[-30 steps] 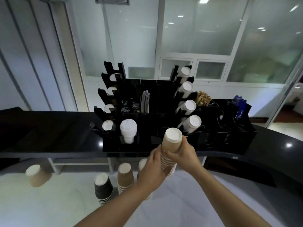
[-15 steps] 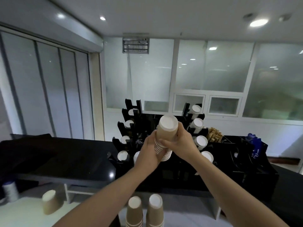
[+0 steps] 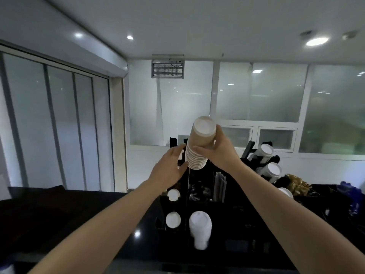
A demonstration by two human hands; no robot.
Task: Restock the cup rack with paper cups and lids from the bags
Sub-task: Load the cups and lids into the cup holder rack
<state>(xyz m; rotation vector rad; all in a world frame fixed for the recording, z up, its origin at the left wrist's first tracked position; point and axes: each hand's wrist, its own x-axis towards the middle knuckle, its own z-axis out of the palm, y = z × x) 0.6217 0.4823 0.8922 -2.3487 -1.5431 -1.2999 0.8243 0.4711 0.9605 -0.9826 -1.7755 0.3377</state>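
Gripping a stack of brown paper cups point(image 3: 199, 144) upside down, the right hand point(image 3: 221, 153) curls its fingers point(image 3: 199, 150) round it above the black cup rack point(image 3: 197, 218) on the bench point(image 3: 79, 210). The left hand point(image 3: 169, 171) touches the rims, fingers released. No writing is legible. The stack has risen higher than a second ago.

A wall-mounted insect zapper point(image 3: 167, 68) hangs above frosted glass panels point(image 3: 258, 91).

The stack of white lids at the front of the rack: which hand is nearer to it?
Left. The left hand is above the lids and slightly to their left, beside the cup stack. The right hand grips the cups higher, up and right.
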